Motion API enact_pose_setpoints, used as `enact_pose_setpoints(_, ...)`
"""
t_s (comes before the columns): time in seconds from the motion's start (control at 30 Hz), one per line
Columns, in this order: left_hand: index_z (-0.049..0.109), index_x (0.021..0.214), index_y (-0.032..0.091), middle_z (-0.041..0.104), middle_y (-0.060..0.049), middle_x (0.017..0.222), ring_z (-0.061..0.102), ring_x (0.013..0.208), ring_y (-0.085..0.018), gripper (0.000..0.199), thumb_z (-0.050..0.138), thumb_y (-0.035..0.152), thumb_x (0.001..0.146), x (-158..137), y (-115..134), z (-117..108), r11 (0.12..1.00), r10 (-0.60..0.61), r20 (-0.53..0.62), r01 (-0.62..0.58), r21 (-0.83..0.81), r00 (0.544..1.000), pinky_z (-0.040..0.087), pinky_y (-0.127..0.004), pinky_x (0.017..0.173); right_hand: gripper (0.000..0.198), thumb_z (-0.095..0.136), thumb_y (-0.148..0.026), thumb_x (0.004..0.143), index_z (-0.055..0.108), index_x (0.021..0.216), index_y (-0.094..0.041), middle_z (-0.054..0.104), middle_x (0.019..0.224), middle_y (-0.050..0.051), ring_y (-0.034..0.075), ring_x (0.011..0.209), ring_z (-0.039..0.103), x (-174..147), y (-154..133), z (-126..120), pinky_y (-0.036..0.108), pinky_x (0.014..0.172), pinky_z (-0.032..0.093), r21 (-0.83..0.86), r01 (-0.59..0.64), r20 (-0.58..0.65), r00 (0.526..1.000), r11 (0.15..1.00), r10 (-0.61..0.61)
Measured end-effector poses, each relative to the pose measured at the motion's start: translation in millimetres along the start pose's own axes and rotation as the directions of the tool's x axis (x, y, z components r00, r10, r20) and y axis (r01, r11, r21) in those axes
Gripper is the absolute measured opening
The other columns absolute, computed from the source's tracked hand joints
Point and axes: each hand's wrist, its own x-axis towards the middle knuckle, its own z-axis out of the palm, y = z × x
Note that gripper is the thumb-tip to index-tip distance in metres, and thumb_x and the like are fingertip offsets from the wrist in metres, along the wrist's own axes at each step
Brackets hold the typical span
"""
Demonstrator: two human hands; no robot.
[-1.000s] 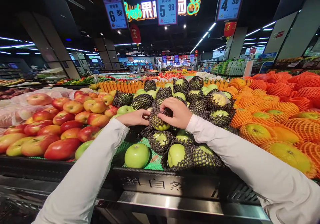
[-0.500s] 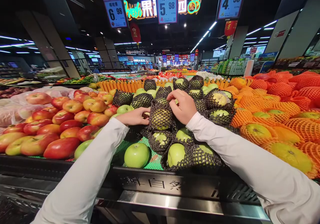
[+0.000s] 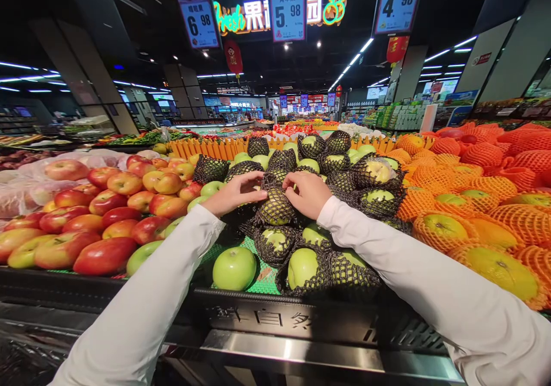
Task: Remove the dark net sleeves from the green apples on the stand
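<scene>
A green apple in a black foam net (image 3: 275, 209) sits between my hands on the pile of green apples. My left hand (image 3: 235, 193) is at its upper left, thumb and fingers apart, the thumb tip by the net's top. From the right, my right hand (image 3: 309, 192) bends over the same apple, its fingers curled in a pinch at the net's upper right edge. Below lies another netted green apple (image 3: 275, 242). A bare green apple (image 3: 234, 268) rests at the front on a green mat (image 3: 263, 281).
Red-yellow apples (image 3: 105, 257) are heaped on the left. Oranges in orange foam nets (image 3: 445, 228) fill the right side. A black bin front (image 3: 258, 312) runs along the near edge, above a metal rail (image 3: 288, 347). Price signs (image 3: 287, 7) hang overhead.
My left hand has moved up and inward toward the netted apple's top. My right hand has come down slightly, nearer to the left hand. The netted apple stays in about the same place.
</scene>
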Motion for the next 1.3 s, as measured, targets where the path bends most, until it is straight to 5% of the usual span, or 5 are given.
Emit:
enact_pose_setpoints(0.43, 0.05, 0.136, 0.014, 0.06, -0.013, 0.133, 0.055, 0.125, -0.033, 0.095, 0.089, 0.034, 0.052, 0, -5, 14, 0.989, 0.013, 0.149, -0.035, 0.141, 0.989, 0.041, -0.042, 0.111, 0.02, 0.049, -0.023, 0.094, 0.063, 0.106, -0.015, 0.069, 0.104, 0.008, 0.022, 0.1, 0.062, -1, -1, 0, 0.035, 0.093, 0.045, 0.147, 0.024, -0.251, 0.968, 0.989, 0.014)
enact_pose_setpoints(0.6, 0.049, 0.13, 0.013, 0.058, -0.015, 0.132, 0.051, 0.129, -0.034, 0.093, 0.088, 0.044, 0.052, 1, -4, 12, 0.983, 0.158, -0.237, -0.131, 0.128, 0.959, 0.036, -0.041, 0.115, 0.022, 0.047, -0.032, 0.097, 0.058, 0.11, -0.018, 0.068, 0.113, 0.009, 0.019, 0.101, 0.064, 1, 2, 2, 0.031, 0.089, 0.049, 0.399, -0.048, -0.342, 0.919, 0.916, 0.197)
enact_pose_setpoints(0.8, 0.045, 0.132, 0.02, 0.061, -0.011, 0.123, 0.054, 0.126, -0.03, 0.097, 0.09, 0.05, 0.051, -2, 7, 13, 0.982, 0.186, -0.541, -0.179, 0.066, 0.82, 0.043, -0.04, 0.109, 0.035, 0.043, -0.05, 0.099, 0.059, 0.092, -0.019, 0.068, 0.092, 0.004, 0.015, 0.083, 0.067, 6, 6, 11, 0.027, 0.072, 0.055, 0.665, -0.181, -0.062, 0.954, 0.725, 0.294)
enact_pose_setpoints(0.93, 0.039, 0.135, 0.022, 0.055, -0.012, 0.132, 0.05, 0.131, -0.03, 0.107, 0.092, 0.053, 0.048, 1, -2, 15, 0.947, 0.32, -0.481, -0.262, 0.186, 0.816, 0.038, -0.042, 0.115, 0.031, 0.051, -0.053, 0.095, 0.05, 0.093, -0.022, 0.065, 0.086, 0.001, 0.015, 0.077, 0.069, 3, -1, 14, 0.026, 0.061, 0.058, 0.798, -0.187, 0.088, 0.977, 0.573, 0.197)
enact_pose_setpoints(1.3, 0.032, 0.142, 0.022, 0.049, -0.017, 0.139, 0.051, 0.131, -0.032, 0.105, 0.088, 0.054, 0.059, 9, -24, 16, 0.853, 0.479, -0.243, -0.382, 0.355, 0.844, 0.039, -0.053, 0.115, 0.022, 0.058, -0.045, 0.093, 0.05, 0.099, -0.026, 0.056, 0.063, -0.006, 0.012, 0.059, 0.062, 2, 0, 23, 0.026, 0.057, 0.061, 0.765, -0.233, 0.064, 0.955, 0.601, 0.288)
